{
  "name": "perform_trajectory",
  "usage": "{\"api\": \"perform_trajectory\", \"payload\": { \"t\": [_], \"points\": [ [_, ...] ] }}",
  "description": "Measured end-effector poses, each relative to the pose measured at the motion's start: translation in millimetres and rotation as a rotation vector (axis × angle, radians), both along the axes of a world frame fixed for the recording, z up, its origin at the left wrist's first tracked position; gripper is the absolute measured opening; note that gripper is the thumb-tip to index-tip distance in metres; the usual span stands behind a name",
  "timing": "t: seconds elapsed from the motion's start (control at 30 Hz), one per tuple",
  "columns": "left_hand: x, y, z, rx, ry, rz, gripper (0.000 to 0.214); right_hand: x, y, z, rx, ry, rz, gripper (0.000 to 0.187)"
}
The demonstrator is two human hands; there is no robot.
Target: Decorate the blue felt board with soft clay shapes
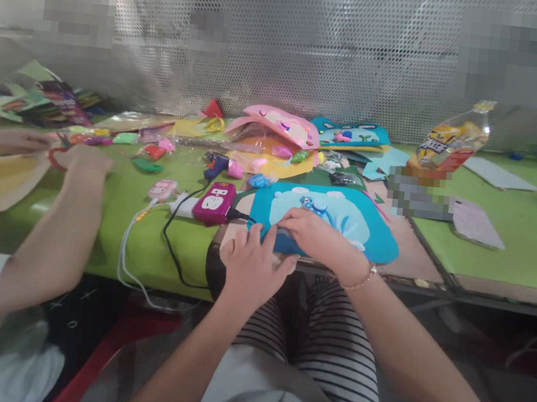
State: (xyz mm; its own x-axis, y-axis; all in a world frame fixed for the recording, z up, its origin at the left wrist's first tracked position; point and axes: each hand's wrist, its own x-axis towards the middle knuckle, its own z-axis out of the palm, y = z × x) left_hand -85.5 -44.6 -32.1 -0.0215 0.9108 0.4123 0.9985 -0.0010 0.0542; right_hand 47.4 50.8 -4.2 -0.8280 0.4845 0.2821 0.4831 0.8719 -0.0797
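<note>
A blue craft sheet (383, 246) with a pale blue middle lies at the table's front edge. Blue clay shapes (318, 207) and white cloud-like pieces sit on it. My left hand (255, 260) rests at the sheet's lower left corner, fingers spread, palm down, holding nothing visible. Over the sheet's lower left part, my right hand (313, 232) has its fingers drawn together in a pinch. Whatever is between those fingertips is too small or hidden to make out. The two hands nearly touch.
Left of my hands lies a magenta power bank (214, 203) with cables hanging over the edge. Clay packets (153, 150) and decorated sheets (300, 127) cover the back. A bottle (451, 147) and a phone (477, 223) are at right. A person's hand (83, 159) holds red-handled scissors (57, 156).
</note>
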Motion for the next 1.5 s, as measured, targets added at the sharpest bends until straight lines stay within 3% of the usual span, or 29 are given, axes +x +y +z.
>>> {"api": "perform_trajectory", "payload": {
  "t": [0.37,0.67,0.9,1.13,1.3,1.5],
  "points": [
    [1,2,-1.4,-0.003,-0.007,0.016,0.059,9,-4,-7.8,-0.054,0.049,-0.018,0.031],
    [7,1,4.5,-0.056,0.003,0.061,0.055,13,-28,-5.8,0.026,0.027,-0.119,0.044],
    [6,-1,3.9,-0.049,-0.003,0.06,0.057,9,-34,-10.4,0.025,-0.017,-0.196,0.04],
    [2,1,-9.2,0.075,-0.036,0.05,0.077,12,-30,-16.9,0.044,0.003,-0.172,0.043],
    [-1,-4,-14.9,0.095,-0.064,-0.008,0.059,12,-29,-20.0,0.015,0.069,-0.166,0.046],
    [-6,-6,-16.8,0.112,-0.062,-0.071,0.053,6,-34,-11.5,0.035,0.019,-0.181,0.044]
  ]
}}
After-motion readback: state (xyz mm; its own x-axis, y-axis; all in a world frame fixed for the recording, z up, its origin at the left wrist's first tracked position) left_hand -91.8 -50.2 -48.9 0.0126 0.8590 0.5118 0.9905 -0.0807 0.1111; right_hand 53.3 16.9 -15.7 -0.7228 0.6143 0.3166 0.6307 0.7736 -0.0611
